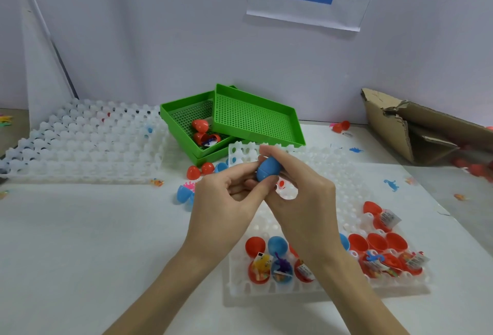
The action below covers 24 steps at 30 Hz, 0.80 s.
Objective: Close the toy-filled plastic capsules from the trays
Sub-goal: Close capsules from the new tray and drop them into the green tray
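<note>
Both hands hold a blue egg-shaped capsule above the white cell tray; its two halves are joined. My left hand pinches its lower end with thumb and fingers. My right hand grips its upper half from the right. In the near rows of the tray stand several open red capsules and a blue capsule with small wrapped toys inside. Loose red capsules and an open blue capsule lie on the table left of my hands.
Two green perforated trays sit behind, the lower one holding red capsules. A stack of empty white cell trays lies at the left. A torn cardboard box stands at the right. Small blue toy figures lie scattered.
</note>
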{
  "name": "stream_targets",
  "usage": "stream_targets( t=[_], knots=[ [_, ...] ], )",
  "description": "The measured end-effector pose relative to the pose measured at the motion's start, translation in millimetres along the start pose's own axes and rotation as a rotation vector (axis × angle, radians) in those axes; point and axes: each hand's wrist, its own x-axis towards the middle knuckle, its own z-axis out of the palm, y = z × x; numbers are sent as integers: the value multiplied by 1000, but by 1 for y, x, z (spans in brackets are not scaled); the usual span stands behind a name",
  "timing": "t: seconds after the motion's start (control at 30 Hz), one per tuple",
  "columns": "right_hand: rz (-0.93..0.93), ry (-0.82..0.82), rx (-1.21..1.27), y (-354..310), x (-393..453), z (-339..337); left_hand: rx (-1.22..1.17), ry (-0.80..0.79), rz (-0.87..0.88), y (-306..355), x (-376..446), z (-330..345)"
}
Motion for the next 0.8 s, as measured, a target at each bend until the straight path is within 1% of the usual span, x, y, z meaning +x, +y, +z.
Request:
stream_targets(
  t=[0.2,0.37,0.5,0.57,0.63,0.67,0.73,0.77,0.8],
  knots=[
    [-42,-1,-38,-1,0,0,-42,12,-53,2,0,-1],
    [-62,-55,-25,-2,0,1,-50,10,-77,3,0,-2],
    [-94,-76,-44,-1,-1,2,-149,26,-204,2,1,-5],
    [-65,-81,-23,-3,-2,5,-190,27,-255,1,3,-5],
    [-2,-94,62,-4,-3,6,-237,-1,-276,2,4,-6],
    [36,-98,127,-4,-3,6,-311,-44,-289,3,5,-7],
    [124,-114,267,-4,0,2,-534,-139,-318,7,8,-9],
    [165,-128,346,-4,2,0,-591,-168,-307,9,8,-9],
    [197,-144,431,-5,3,-2,-589,-178,-275,10,8,-9]
  ],
)
